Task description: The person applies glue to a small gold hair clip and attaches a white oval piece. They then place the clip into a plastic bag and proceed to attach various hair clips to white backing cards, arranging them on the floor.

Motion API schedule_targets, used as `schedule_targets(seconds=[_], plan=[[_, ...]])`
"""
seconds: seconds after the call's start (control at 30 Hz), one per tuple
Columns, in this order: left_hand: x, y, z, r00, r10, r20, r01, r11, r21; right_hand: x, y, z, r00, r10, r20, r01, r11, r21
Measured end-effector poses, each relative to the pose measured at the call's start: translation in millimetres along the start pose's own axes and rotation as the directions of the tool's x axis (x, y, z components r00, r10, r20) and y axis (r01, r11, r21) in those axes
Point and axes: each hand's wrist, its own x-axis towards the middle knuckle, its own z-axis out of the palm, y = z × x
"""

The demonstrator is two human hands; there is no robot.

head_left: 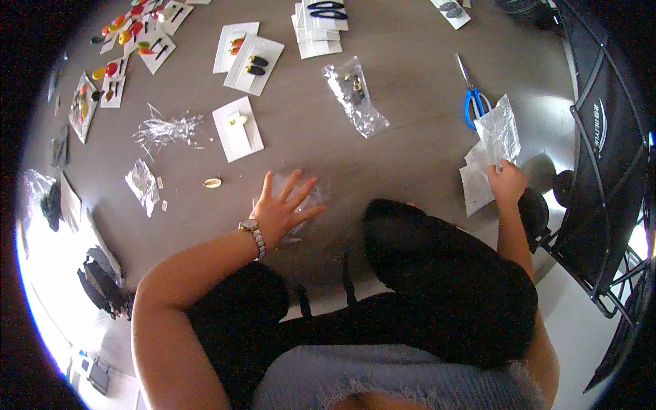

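Observation:
My left hand [281, 210], with a watch [251, 229] on its wrist, lies flat with fingers spread. Under it is a clear plastic bag [316, 193], partly hidden by the palm. Off to the right, my right hand [509, 183] has its fingers closed on the lower edge of a crinkled clear plastic bag [502, 130]. White sheets [474, 179] lie against that bag; whether the fingers grip them too, I cannot make out. Just beyond are blue-handled scissors [471, 106], blades pointing away. A small oval hair clip [212, 183] sits left of my left hand.
White cards [254, 65] with paired clips lie at the far middle, one card [238, 130] nearer. Colourful carded clips [137, 31] crowd the far left. Plastic strips [167, 132] are heaped nearby. A bag [355, 96] holds small dark pieces. A black folding chair [591, 171] stands right.

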Motion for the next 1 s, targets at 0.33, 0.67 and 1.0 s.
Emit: schedule_targets(seconds=[0.33,0.67,1.0], plan=[[1.9,-8.6,29.0,0.924,0.301,-0.235,-0.32,0.946,-0.047,-2.8,-132.9,-62.4,0.787,-0.522,-0.329,0.593,0.495,0.635],[20.1,-3.0,46.4,0.924,0.09,-0.371,-0.215,0.926,-0.31,-112.8,-238.4,-20.1,-0.398,-0.767,-0.504,0.843,-0.522,0.129],[31.3,-22.9,29.2,0.744,-0.297,-0.598,-0.167,0.784,-0.597,-103.9,-228.7,3.6,-0.352,-0.838,-0.417,0.873,-0.454,0.175]])
